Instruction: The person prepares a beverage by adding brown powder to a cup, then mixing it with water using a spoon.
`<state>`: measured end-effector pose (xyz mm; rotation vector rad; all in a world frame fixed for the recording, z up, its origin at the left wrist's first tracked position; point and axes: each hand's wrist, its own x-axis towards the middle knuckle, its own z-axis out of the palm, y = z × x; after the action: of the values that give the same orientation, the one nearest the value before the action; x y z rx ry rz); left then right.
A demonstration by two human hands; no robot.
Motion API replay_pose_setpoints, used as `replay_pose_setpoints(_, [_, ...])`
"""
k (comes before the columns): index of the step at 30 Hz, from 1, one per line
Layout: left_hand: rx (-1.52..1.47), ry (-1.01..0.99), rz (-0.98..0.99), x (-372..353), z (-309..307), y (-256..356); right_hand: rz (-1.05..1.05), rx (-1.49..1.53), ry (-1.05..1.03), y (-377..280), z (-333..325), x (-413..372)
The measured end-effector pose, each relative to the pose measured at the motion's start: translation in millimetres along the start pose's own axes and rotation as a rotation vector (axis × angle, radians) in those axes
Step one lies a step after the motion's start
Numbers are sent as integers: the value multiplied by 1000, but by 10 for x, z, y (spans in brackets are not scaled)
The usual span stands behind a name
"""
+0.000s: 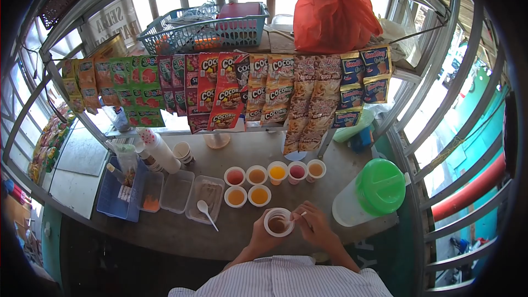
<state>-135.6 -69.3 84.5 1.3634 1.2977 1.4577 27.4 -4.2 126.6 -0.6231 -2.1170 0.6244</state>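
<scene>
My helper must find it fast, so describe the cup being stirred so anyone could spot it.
Start at the green-lidded jug on the right of the counter. Left of it, nearest the person, the left hand holds a cup. Unlike the orange and red cups behind, its drink is brown.

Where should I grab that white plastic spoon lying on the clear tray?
I'd pinch the thin handle end of the white plastic spoon, coming from the near side. Its bowl rests in the clear rectangular tray while the handle pokes out over the rim toward you.
</scene>
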Motion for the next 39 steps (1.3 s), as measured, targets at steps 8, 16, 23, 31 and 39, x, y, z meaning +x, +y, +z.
replay_pose_setpoints(8, [1,-6,-30,-22,15,11,47,127,9,12,14,-32])
replay_pose_setpoints(16, [0,-20,-3,-40,16,-20,39,61,-2,-50,-9,10])
replay_pose_setpoints(23, [31,9,37,-63,12,3,30,22,27,-104,9,-1])
replay_pose_setpoints(31, [58,35,36,14,-58,87,-3,-51,-17,-227,-37,173])
replay_pose_setpoints(39, [51,25,48,46,-94,106,-29,-96,-34,-263,-29,228])
